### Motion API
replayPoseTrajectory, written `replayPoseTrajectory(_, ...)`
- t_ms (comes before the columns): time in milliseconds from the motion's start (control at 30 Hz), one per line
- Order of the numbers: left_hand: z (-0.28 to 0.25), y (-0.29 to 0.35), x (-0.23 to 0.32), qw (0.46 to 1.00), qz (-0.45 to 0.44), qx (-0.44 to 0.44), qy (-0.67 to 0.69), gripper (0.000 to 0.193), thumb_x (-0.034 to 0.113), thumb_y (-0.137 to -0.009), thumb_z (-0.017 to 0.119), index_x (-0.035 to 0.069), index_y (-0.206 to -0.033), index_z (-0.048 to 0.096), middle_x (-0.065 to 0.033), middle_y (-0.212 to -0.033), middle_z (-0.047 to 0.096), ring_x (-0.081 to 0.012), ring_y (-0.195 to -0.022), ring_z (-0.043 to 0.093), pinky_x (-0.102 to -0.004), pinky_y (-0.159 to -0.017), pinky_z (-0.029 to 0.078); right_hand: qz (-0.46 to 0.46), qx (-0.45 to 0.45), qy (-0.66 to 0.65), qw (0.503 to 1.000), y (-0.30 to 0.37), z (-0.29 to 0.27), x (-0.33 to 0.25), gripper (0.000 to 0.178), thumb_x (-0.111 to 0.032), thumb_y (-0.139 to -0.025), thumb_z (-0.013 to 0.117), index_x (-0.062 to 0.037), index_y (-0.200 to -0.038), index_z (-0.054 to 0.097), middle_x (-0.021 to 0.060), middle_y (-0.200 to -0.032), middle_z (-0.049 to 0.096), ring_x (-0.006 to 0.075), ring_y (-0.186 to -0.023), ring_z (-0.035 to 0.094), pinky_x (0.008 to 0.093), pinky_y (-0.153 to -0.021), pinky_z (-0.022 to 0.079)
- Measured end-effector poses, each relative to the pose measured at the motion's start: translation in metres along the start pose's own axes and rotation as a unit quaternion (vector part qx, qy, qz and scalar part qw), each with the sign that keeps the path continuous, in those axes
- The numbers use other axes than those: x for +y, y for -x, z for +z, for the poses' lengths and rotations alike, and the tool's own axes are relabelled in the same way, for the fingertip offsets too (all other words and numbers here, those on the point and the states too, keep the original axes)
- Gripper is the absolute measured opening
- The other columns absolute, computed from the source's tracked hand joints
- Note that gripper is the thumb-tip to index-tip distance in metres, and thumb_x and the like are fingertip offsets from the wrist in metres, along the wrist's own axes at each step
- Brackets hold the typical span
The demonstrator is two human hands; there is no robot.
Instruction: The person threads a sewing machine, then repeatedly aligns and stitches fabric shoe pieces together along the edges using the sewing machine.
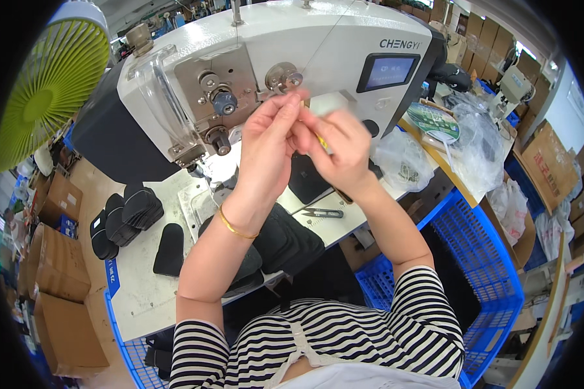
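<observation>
At my twelve o'clock, before the sewing machine (pixel 350 61), I'm probably readying thread (pixel 323 43), left grip (pixel 266 139) pressed together, right grip (pixel 342 152) pinching a yellow piece (pixel 322 141), needing steadiness next.

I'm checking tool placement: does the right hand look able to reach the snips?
Probably yes: the snips lie uncovered, though the right hand seems to hold a yellow item.

You face dark lettering (pixel 400 44) on the machine (pixel 331 68), upper right; pale text (pixel 390 69) on its screen (pixel 376 79); red characters (pixel 546 165) on 1 cardboard box (pixel 551 149), far right; white marks (pixel 113 272) on the surface's (pixel 149 308) blue edge (pixel 112 280), lower left.
</observation>
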State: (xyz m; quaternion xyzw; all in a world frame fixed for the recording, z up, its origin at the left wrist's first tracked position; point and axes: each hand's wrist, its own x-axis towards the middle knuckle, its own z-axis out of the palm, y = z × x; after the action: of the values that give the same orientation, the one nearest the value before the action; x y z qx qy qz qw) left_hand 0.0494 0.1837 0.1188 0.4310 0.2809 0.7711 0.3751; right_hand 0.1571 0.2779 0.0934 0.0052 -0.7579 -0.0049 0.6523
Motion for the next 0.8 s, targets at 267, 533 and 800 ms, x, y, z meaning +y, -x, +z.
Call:
replayPoseTrajectory(267, 0.008, 0.001, -0.009, 0.933, 0.149, 0.131, -0.301, 0.022, 0.015, -0.1, 0.055, -0.004, -0.098, 0.067, -0.0045, -0.069, 0.067, -0.0061, -0.051, 0.058, -0.02, -0.046, 0.044, 0.17, 0.033, -0.182, 0.968, -0.059, 0.01, -0.005, 0.011, -0.007, -0.08, 0.073, -0.0019, -0.09, 0.074, 0.0048, -0.079, 0.06, 0.0146, -0.075, 0.056, 0.0292, -0.069, 0.045)
replayPoseTrajectory(533, 0.009, 0.003, -0.005, 0.917, 0.149, 0.139, -0.343, 0.02, 0.013, -0.099, 0.057, -0.004, -0.095, 0.067, -0.006, -0.068, 0.068, -0.0068, -0.053, 0.061, -0.0211, -0.048, 0.047, 0.168, 0.082, -0.212, 0.959, -0.063, 0.001, -0.01, 0.006, -0.003, -0.08, 0.073, -0.0013, -0.086, 0.073, 0.0042, -0.078, 0.061, 0.0124, -0.071, 0.059, 0.0265, -0.063, 0.048)
replayPoseTrajectory(800, 0.015, -0.01, -0.008, 0.916, 0.136, 0.122, -0.357, 0.021, 0.011, -0.099, 0.057, -0.007, -0.095, 0.066, -0.0074, -0.069, 0.066, -0.0091, -0.055, 0.061, -0.0222, -0.051, 0.048, 0.247, 0.055, -0.199, 0.947, -0.036, 0.01, 0.013, 0.007, -0.005, -0.082, 0.072, -0.0019, -0.089, 0.072, 0.0046, -0.08, 0.06, 0.0114, -0.071, 0.056, 0.0271, -0.064, 0.046)
